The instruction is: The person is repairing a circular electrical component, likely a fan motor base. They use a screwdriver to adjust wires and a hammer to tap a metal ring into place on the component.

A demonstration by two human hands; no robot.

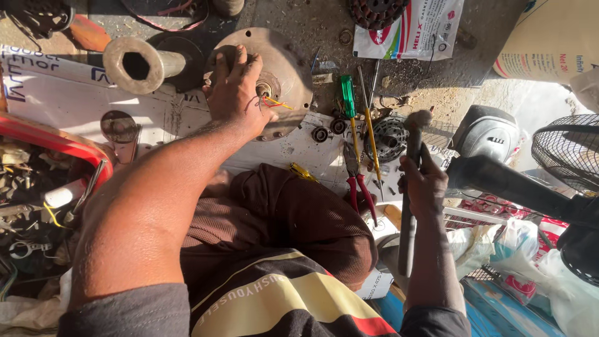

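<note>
right hand (424,184) is wrapped tight round the dark handle of a hammer (409,187), head up, close by the knee, clear of the pliers (357,181) and the screwdrivers (349,103) on the white sheet (75,100); further out, left hand (236,93) lies flat, fingers spread, pressing on the round metal motor plate (284,68) with red and yellow wires (274,102) at its hub; to my eye any blow wants a steady plate, short swings, fingers off the centre
</note>
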